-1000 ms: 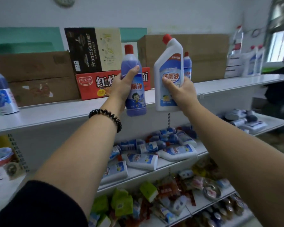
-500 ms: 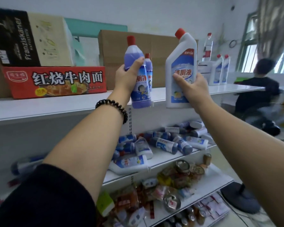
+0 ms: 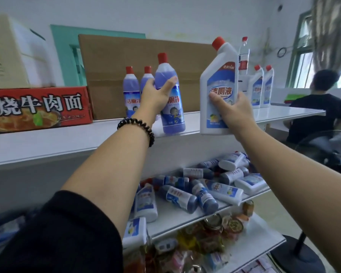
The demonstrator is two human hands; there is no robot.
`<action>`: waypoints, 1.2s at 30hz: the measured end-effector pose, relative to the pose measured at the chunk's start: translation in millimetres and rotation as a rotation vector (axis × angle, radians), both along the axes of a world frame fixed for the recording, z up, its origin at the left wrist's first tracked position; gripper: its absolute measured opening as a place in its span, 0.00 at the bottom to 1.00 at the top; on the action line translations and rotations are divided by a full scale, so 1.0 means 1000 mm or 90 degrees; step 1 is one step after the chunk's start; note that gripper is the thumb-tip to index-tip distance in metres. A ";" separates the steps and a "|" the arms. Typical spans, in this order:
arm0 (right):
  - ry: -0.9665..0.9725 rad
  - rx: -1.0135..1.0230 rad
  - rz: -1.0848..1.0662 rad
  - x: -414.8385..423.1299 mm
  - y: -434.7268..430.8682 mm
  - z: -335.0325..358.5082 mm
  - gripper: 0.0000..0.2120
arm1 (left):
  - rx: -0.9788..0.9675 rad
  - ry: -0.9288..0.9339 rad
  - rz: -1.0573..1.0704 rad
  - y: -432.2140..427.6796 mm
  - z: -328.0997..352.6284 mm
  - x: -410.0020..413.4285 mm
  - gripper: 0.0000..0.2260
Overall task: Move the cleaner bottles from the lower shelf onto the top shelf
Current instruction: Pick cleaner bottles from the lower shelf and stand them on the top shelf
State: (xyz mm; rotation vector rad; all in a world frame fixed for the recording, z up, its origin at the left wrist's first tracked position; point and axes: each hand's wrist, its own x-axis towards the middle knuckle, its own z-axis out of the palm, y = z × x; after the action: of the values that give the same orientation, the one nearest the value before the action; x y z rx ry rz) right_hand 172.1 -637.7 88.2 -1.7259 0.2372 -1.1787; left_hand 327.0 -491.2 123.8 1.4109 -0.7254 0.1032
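- Head view shows the left hand [image 3: 156,97] curled round the middle of a purple bottle [image 3: 172,113] and the right hand [image 3: 234,111] clamped on the lower body of a white bottle [image 3: 219,83]; both bottles hang at the front lip of the top shelf [image 3: 67,138], bases not yet resting on it
- Many cleaner bottles [image 3: 185,194] lie in a heap on the lower shelf [image 3: 171,216], so the task looks far from finished
- To land this step well, lift each base clear of the lip, then push inward; the purple bottle leans a little and should be brought upright first
- Set it just beside the two standing purple bottles [image 3: 129,91] without knocking them; they stand close to the left hand's knuckles
- The white one probably belongs nearer the standing white pair [image 3: 261,87]; let go only once each base sits flat
- Against half a second ago: both bottles have gone nearer the shelf; the view has swung right, so a second standing purple bottle now shows and the red carton [image 3: 37,107] has slid to the left edge; both grips are unchanged
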 end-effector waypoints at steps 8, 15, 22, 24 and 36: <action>-0.010 0.009 0.031 0.068 -0.069 0.013 0.24 | 0.224 -0.167 0.049 -0.056 0.017 0.063 0.21; -0.022 0.038 0.085 0.120 -0.105 0.014 0.29 | 0.330 -0.187 0.124 -0.066 0.039 0.096 0.21; 0.003 0.021 0.134 0.150 -0.122 0.024 0.23 | 0.433 -0.195 0.310 -0.071 0.045 0.121 0.23; 0.010 0.029 0.154 0.156 -0.126 0.026 0.23 | 0.446 -0.212 0.346 -0.072 0.046 0.120 0.22; 0.042 0.027 0.229 0.171 -0.134 0.018 0.24 | 0.507 -0.254 0.476 -0.089 0.053 0.119 0.18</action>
State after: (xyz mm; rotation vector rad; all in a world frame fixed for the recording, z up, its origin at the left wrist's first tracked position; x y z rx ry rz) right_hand 342.7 -771.8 105.9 -1.6857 -0.0108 -0.8492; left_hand 445.8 -580.1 176.5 2.4234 -0.5336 0.7635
